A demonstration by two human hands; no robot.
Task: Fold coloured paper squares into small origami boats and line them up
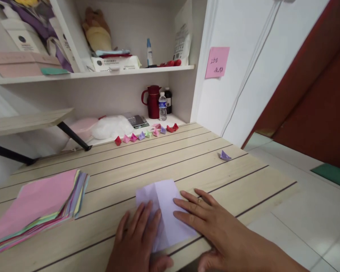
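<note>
A sheet of light purple paper [171,226] with a crease down its length lies on the wooden table in front of me. My left hand [137,230] rests on its left part, fingers stretched out. From the right, my right hand [201,215] lies across the paper's right side with the fingers spread. Both palms face down, and the hands cover the paper's lower left and right edges. Farther right on the table sits a small folded purple paper boat [224,155].
A stack of coloured paper [42,204] lies at the left. Several small folded paper pieces [141,135] line the table's back edge. Behind them stand a red jug [153,102], a water bottle [162,107] and a dark bottle [168,99]. A small raised shelf [28,122] stands back left.
</note>
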